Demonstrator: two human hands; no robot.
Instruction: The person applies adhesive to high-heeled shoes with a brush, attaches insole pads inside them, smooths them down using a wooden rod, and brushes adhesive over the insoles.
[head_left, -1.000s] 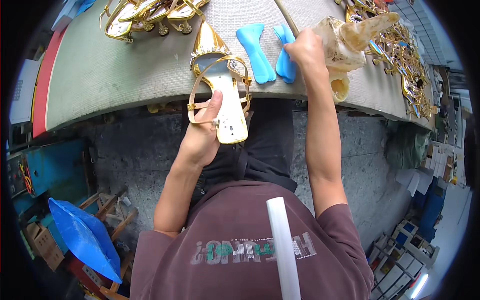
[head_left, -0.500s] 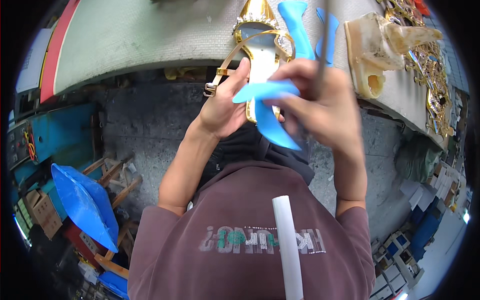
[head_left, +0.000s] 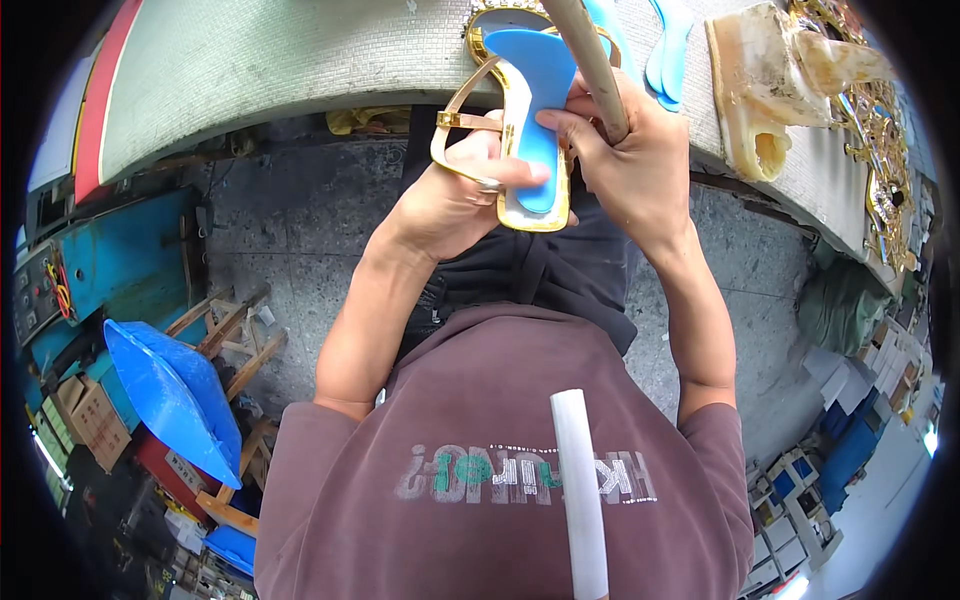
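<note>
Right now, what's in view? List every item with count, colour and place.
sandal: one, gold straps and rim, held in front of the bench edge
insole: one, blue, lying in the sandal
stick: one, tan, in the right hand
spare insoles: at least two, blue, on the bench top centre
bench: one, pale green, across the top
glue pot: one, yellowish, bench right
gold sandals: several, far right of bench
stool: one, blue seat on wooden legs, lower left
left hand: holds the sandal
right hand: grips the stick, fingers on the insole
</note>
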